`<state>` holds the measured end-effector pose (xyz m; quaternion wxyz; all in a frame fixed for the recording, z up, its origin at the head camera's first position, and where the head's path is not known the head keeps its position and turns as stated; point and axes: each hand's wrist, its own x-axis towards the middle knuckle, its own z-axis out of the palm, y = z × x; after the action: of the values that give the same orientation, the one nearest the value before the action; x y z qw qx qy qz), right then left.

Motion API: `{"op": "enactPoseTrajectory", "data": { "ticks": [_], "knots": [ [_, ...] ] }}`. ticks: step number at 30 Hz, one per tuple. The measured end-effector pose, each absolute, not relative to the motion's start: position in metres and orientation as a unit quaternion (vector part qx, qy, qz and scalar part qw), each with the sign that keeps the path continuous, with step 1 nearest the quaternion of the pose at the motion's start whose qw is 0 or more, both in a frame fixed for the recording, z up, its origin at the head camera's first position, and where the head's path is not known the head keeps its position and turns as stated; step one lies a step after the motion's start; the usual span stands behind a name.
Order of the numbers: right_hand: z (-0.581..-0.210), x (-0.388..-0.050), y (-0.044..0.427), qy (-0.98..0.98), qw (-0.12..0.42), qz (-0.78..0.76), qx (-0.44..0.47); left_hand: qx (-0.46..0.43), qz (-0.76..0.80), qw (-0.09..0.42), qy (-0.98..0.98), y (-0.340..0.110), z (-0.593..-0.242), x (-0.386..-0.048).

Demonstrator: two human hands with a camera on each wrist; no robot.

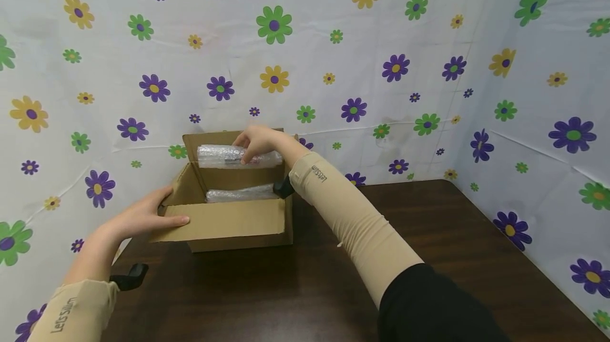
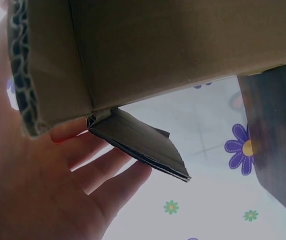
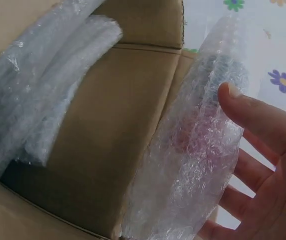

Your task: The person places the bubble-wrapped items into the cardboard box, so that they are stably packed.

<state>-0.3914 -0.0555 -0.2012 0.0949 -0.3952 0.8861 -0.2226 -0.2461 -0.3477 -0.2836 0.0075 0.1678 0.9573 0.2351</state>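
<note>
An opened cardboard box [image 1: 226,220] stands on the table with its flaps spread. My left hand [image 1: 138,216] grips the box's front left corner, thumb on top of the front flap; in the left wrist view its fingers [image 2: 115,192] reach beneath a side flap [image 2: 143,142]. Over the box opening, my right hand [image 1: 259,143] holds a long bubble-wrapped package [image 1: 216,156], thumb on the near side and fingers behind. Something pinkish and dark shows blurrily through the wrap [image 3: 198,130]; its kind cannot be told. More bubble wrap [image 3: 57,85] lies inside the box, its contents hidden.
The dark wooden table [image 1: 343,278] extends in front and to the right of the box. Behind it hangs a white flower-patterned sheet [image 1: 324,56], close to the raised back flap [image 1: 193,143]. A black wrist mount [image 1: 284,187] overlaps the box's right side.
</note>
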Motion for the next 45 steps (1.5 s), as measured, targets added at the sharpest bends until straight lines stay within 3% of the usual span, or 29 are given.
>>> {"op": "enactPoseTrajectory", "data": {
  "ticks": [30, 45],
  "knots": [
    [-0.225, -0.398, -0.063, 0.904, 0.107, -0.194, -0.366, 0.165, 0.253, 0.018, 0.953, -0.347, -0.283, -0.246],
    [-0.218, -0.394, -0.053, 0.892, 0.111, -0.219, -0.379, 0.16, 0.226, 0.024, 0.961, -0.346, -0.279, -0.246]
  ]
}}
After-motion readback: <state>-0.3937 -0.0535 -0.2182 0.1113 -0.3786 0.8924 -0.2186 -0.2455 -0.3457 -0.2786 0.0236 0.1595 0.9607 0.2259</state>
